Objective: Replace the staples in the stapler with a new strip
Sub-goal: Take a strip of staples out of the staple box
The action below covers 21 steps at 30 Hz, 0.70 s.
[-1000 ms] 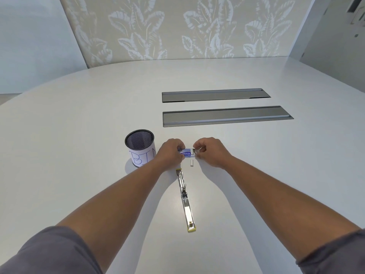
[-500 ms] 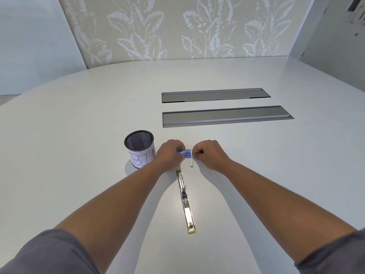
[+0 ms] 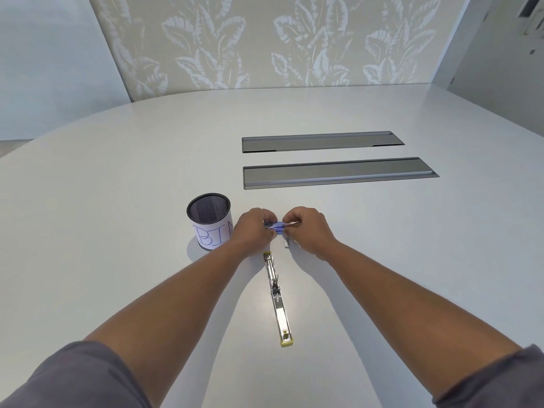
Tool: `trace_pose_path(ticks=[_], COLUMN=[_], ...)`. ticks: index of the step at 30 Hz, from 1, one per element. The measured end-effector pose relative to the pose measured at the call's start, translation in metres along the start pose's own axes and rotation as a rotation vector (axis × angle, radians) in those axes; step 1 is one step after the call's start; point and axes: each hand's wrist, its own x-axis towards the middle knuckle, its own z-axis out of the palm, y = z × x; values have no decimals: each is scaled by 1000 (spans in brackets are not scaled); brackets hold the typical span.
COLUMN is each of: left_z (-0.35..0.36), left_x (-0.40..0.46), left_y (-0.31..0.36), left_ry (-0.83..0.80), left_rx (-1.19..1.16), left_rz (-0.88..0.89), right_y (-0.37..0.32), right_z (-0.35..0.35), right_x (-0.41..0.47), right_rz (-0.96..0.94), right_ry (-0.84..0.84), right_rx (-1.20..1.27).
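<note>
- Setting: a wide, pale, rounded desk (image 3: pixel 117 201) before a wall papered with a leaf pattern (image 3: pixel 265 39).
- Staple box (image 3: pixel 276 226): a small blue box held just above the desk, between the two hands, beyond the far end of the stapler.
- Left hand (image 3: pixel 253 228): fingers closed on the left end of the staple box.
- Right hand (image 3: pixel 306 228): fingertips pinched at the right end of the box; whether they hold a flap or a strip cannot be told.
- Stapler (image 3: pixel 276 295): lying opened out flat in one long line, running near to far between the forearms, its yellow-tipped end nearest the camera.
- Small pale piece (image 3: pixel 286 243): on the desk just beneath the right hand; too small to identify.
- Mesh cup (image 3: pixel 209 220): upright, left of the left hand, bearing a paper label lettered "BIN".
- Two grey recessed panels (image 3: pixel 338 172): set in the desk, farther back and to the right.
</note>
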Motion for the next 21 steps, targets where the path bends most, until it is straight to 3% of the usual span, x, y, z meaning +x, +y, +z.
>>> trace_pose_path(ticks=[5,21], left_z=[1,-1], left_x=[1,1], left_y=[-1,0], left_ry=[14,-6], left_rx=[-42,5], left_rz=[-43,-34], right_y=[3,9], right_z=[-2,3], right_x=[0,-1], right_rz=[70,71], right_ry=[2,20], right_rx=[138,210])
